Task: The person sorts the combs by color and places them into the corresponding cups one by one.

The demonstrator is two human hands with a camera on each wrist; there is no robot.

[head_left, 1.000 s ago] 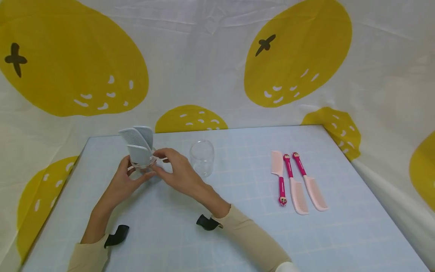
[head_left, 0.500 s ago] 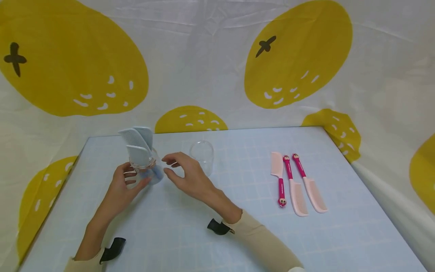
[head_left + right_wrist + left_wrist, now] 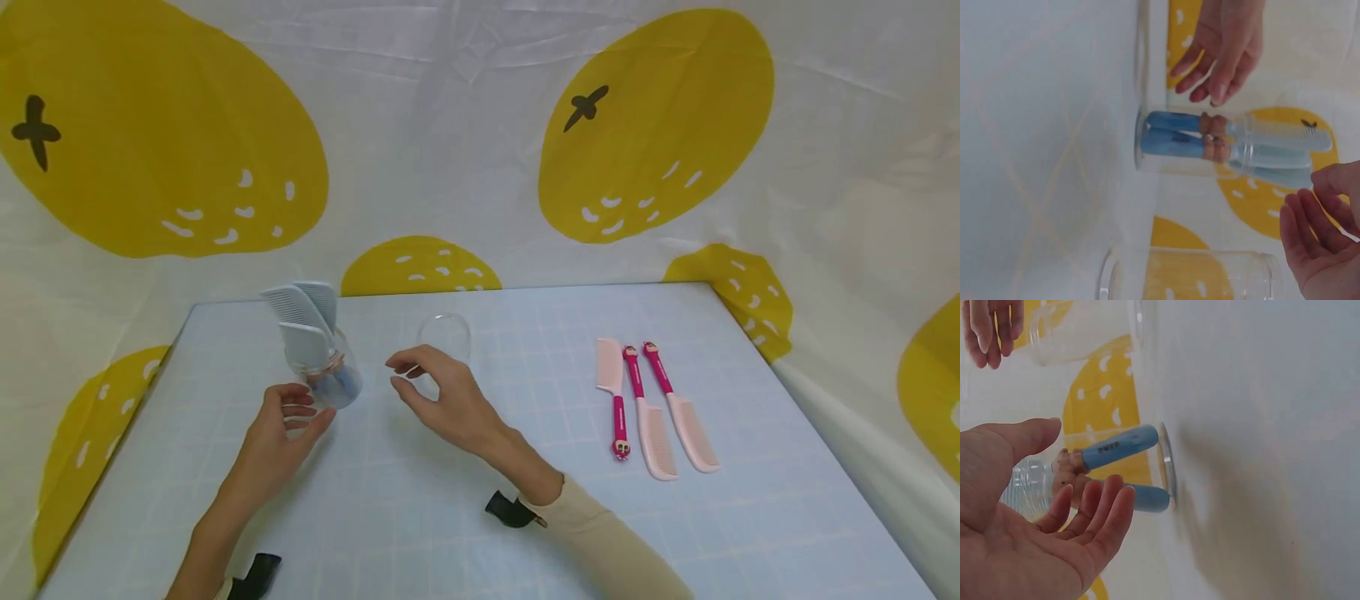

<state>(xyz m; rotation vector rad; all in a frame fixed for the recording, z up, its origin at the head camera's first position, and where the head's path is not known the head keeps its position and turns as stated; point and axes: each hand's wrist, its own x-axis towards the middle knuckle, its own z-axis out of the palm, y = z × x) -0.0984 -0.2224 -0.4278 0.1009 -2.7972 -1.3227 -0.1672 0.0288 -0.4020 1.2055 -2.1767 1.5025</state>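
Pale blue combs (image 3: 300, 312) stand heads up in a glass jar (image 3: 354, 383) near the far left corner of the tabletop (image 3: 420, 525) in the head view. Just beside it, the left hand (image 3: 276, 433) holds nothing, thumb and fingers apart. The right hand (image 3: 453, 404), also holding nothing, hovers before a second glass jar (image 3: 450, 329) near the far edge. Three pink combs (image 3: 647, 408) lie toward the right edge (one head points to the far edge, the other two to the near edge).

The left wrist view shows blue handles (image 3: 1119, 447) with brown ornaments (image 3: 1071, 464) inside the combs' jar, partly behind the left fingers.

In the right wrist view, the left fingertips are apart from the glass, and a gap separates the right thumb from its fingers.
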